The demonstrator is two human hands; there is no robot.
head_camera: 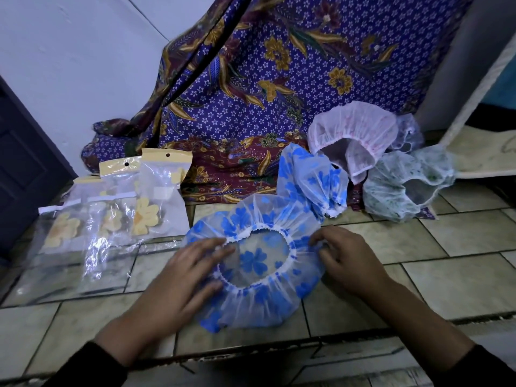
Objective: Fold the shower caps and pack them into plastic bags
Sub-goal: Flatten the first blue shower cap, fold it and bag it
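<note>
Blue cap (259,297) lay flat, unfolded, mid-floor. Left hand (178,277), spread, pressed its rim; right hand (346,258) pinched the opposite rim. Bags (117,219) at left edge: several looked filled (yellow flowers inside). Other caps (351,135), back right, awaited folding.

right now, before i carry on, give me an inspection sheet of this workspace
surface: tiled floor
job's things: blue-flowered shower cap lies unfolded under the hands; pile of unfolded caps behind right; plastic bags at left, some filled
clutter: nothing seen
hands: left hand presses flat on the cap's left rim; right hand pinches its right rim
cables: dark cord hangs across the batik cloth
surroundings: wall, door at left, mat at right
</note>
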